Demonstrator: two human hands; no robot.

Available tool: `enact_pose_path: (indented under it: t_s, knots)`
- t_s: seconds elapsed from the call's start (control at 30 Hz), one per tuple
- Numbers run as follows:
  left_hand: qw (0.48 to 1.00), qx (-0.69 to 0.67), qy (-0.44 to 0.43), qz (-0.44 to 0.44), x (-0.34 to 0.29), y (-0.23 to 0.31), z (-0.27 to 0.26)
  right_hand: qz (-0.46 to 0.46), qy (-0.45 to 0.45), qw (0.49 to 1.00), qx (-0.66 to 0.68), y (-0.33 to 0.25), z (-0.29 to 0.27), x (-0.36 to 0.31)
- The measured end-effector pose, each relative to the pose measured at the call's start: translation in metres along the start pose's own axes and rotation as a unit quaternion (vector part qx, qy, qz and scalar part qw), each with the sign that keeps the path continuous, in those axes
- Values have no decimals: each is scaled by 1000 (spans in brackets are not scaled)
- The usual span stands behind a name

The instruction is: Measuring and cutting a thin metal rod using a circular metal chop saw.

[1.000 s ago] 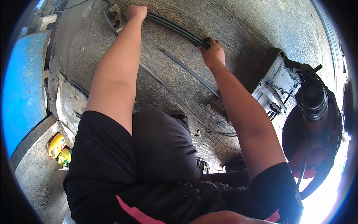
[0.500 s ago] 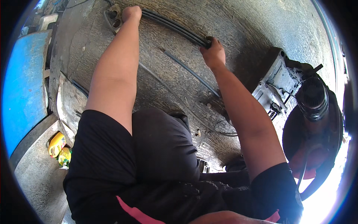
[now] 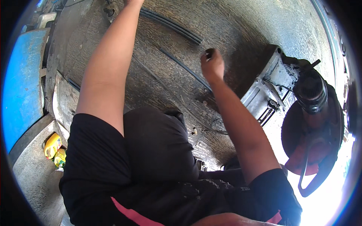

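A bundle of several thin dark rods point(image 3: 171, 25) lies on the rough floor near the top of the view. My left hand point(image 3: 132, 2) is at their far left end, cut off by the top edge, so its fingers are hidden. Just off the near right end of the bundle, my right hand point(image 3: 212, 67) has curled fingers around something dark that I cannot make out. A single dark rod point(image 3: 184, 68) lies on the floor left of my right forearm. Beside my left wrist is a dark metal piece with a round hole point(image 3: 109, 12).
A cut-off saw point(image 3: 311, 98) with a metal base point(image 3: 264, 88) stands at the right. At the left are a blue panel point(image 3: 26, 86), a yellow bottle point(image 3: 52, 145) and a yellow-green packet point(image 3: 59, 157). A thin cord point(image 3: 169, 88) crosses the floor.
My right hand has come away from the rods' near end and moved slightly toward me. My left hand has gone farther up, mostly out of view. The whole view has shifted a little.
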State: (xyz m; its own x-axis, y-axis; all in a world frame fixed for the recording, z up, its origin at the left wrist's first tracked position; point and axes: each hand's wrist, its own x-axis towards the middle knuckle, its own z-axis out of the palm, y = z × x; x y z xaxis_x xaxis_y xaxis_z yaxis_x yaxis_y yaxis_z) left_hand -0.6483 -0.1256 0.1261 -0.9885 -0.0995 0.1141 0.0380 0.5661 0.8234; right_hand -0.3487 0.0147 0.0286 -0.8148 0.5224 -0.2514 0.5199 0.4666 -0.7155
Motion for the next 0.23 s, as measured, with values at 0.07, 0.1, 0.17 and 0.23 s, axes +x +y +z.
enact_pose_path:
  t_s: [0.07, 0.1, 0.17, 0.23]
  knots:
    - [998, 20, -44, 36, -17, 5, -4, -16, -91, 994, -57, 2, 0, -32]
    - [992, 45, -91, 71, -26, 5, -5, -58, -122, 984, -112, 7, 2, -45]
    - [992, 66, -89, 57, -40, 5, -11, -60, -128, 977, -160, 14, 4, -54]
    - [991, 79, -104, 39, -66, 6, -2, -45, -138, 967, -209, 27, -3, -69]
